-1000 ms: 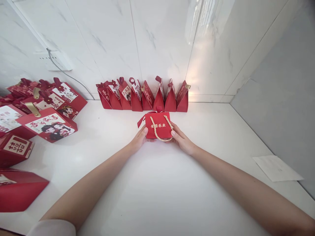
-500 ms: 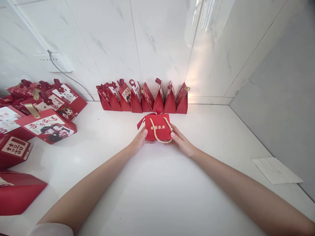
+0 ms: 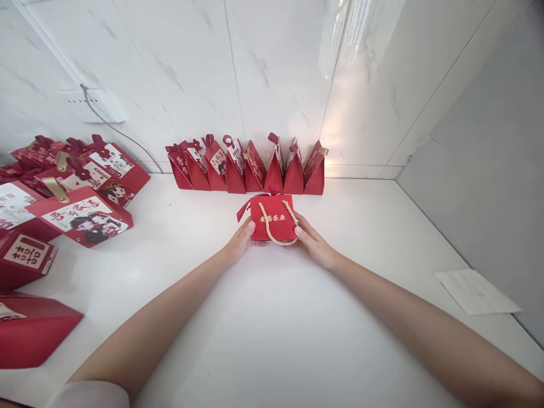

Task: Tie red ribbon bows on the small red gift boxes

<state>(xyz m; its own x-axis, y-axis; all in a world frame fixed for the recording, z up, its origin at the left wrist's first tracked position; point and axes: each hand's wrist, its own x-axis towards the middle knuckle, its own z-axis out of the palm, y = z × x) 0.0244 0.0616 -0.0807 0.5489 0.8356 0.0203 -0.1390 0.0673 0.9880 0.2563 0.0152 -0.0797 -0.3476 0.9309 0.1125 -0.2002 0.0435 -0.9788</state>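
A small red gift box (image 3: 278, 224) with gold lettering, a twisted gold cord handle and a red ribbon is in the middle of the view, in front of a row of red boxes. My left hand (image 3: 243, 238) grips its left side, thumb on the near edge. On its right side, my right hand (image 3: 313, 241) holds it, with the thumb by the cord's end. The fingers behind the box are mostly hidden. Just beyond stands the row of triangular red gift boxes (image 3: 255, 175) with ribbon loops, lined up along the wall.
At the left lies a pile of flatter red gift boxes (image 3: 87, 215) with printed pictures and ribbons. A wall socket (image 3: 96, 106) with a grey cable is above them. A white paper (image 3: 476, 292) lies at the right by a grey panel (image 3: 480, 170). The tabletop (image 3: 255, 340) is white.
Both hands keep hold of the red gift box in nearly the same place. The whole view has shifted very slightly; nothing else has visibly moved.
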